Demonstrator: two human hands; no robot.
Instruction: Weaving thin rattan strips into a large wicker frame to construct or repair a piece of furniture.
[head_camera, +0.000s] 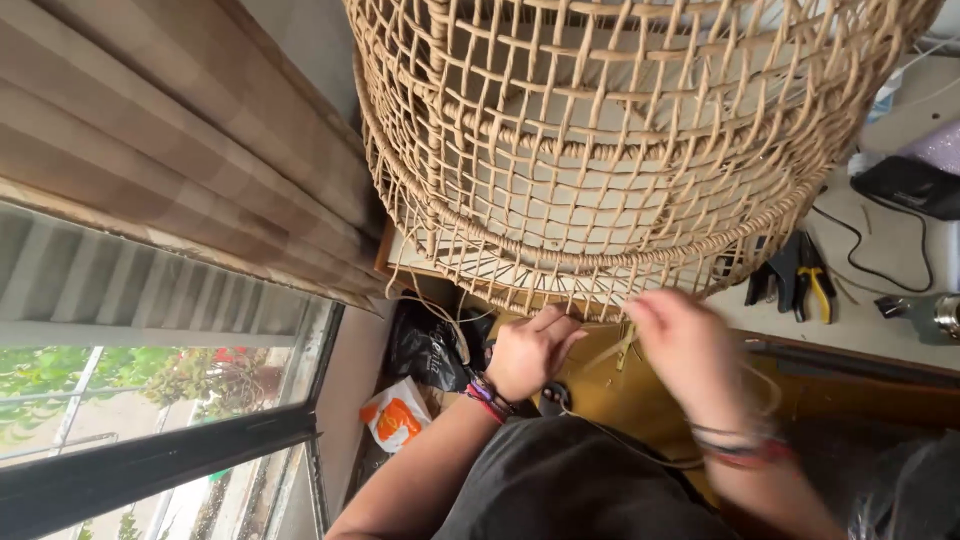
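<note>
The basket (620, 140), a large open-weave rattan frame, stands on the table (880, 330) and fills the upper centre of the view. Left hand (528, 352): fingers curled closed against the basket's lower rim, pinching a loose strand (440, 318). Right hand (685, 345): motion-blurred at the same rim; grip state cannot be determined. Pliers (800, 275) lie on the table right of the basket, beside a black cable (870, 255).

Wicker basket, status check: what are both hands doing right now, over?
Left hand pinching strands at the woven basket rim. Right hand blurred, on loose strands beside it. Pliers lying on table, clear of hands.
</note>
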